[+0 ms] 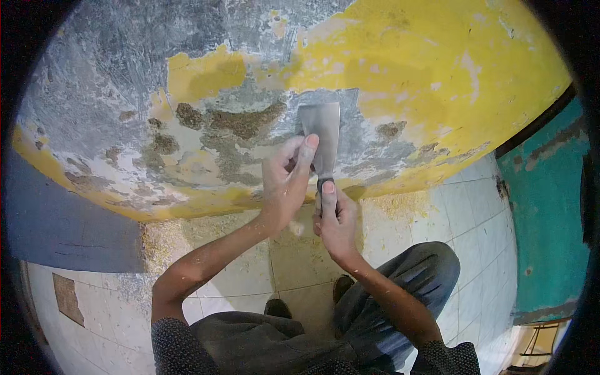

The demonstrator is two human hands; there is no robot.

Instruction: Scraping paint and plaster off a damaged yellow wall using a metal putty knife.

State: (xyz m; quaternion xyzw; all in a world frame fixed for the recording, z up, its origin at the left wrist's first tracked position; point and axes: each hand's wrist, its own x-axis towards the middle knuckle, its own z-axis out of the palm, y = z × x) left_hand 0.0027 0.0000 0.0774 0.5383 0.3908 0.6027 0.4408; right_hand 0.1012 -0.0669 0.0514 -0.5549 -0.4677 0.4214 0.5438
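Note:
My right hand (338, 220) grips the dark handle of a putty knife (324, 126), thumb lying along the handle. The wide metal blade points up towards the wall (403, 70), its end over a grey scraped patch; whether it touches is hard to tell. My left hand (288, 180) is at the blade's left side, thumb raised at its edge and fingers partly hidden, so a firm hold cannot be made out. Yellow paint covers the wall's right side. Grey scraped plaster shows at the upper left, with brown pitted spots (246, 122) lower down. White dust coats both hands.
Yellow paint flakes (398, 206) litter the tiled floor (234, 276) along the wall's foot. A blue-grey wall section (75, 229) stands at the left, and a worn green surface (548, 225) at the right. My bent knee (436, 267) is below my right hand.

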